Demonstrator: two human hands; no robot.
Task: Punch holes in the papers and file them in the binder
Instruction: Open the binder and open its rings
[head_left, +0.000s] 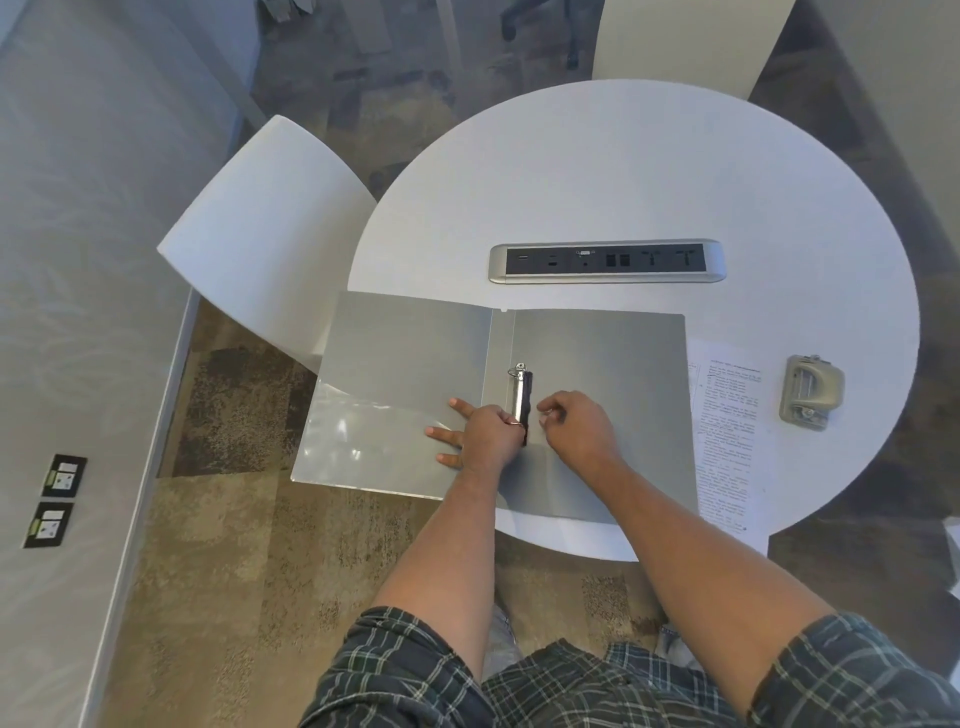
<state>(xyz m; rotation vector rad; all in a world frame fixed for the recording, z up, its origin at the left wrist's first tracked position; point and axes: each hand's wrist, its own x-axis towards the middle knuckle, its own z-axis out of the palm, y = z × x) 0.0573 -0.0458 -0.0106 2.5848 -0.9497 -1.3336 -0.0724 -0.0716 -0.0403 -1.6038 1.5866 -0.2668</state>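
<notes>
A grey binder (597, 364) lies open on the round white table (623, 182), its left cover overhanging the table's edge. Its metal ring mechanism (519, 395) runs along the spine. My left hand (480, 434) rests on the left cover with fingers spread, thumb and forefinger at the lower ring. My right hand (576, 428) is curled just right of the mechanism, fingertips pinching at the lower ring. Printed papers (727, 441) lie under the binder's right edge. A grey hole punch (810, 392) sits to the right of them.
A power and data socket strip (605, 262) is set into the table behind the binder. A white chair (270, 239) stands at the left, another white chair back (691, 41) beyond the table. Carpet lies below.
</notes>
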